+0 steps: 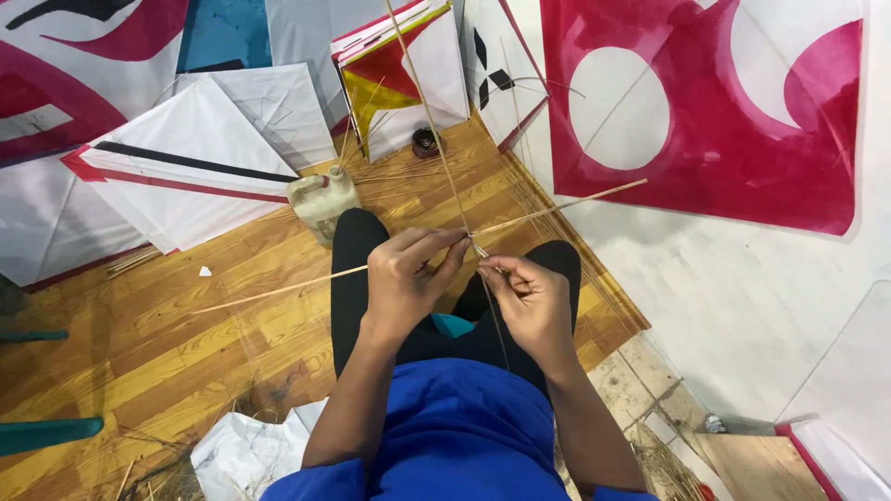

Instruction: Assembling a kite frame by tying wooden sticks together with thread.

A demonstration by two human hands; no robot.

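Two thin bamboo sticks cross in front of me: a long one runs from lower left to upper right, another rises steeply upward. My left hand pinches them where they cross. My right hand sits just to the right, fingers closed on a thin thread at the crossing. Both hands rest above my black-clad knees.
White, pink and red paper kites lean around on the wooden floor. A large pink and white kite hangs at right. A cloudy plastic jug stands beyond my knees. Loose sticks and crumpled paper lie nearby.
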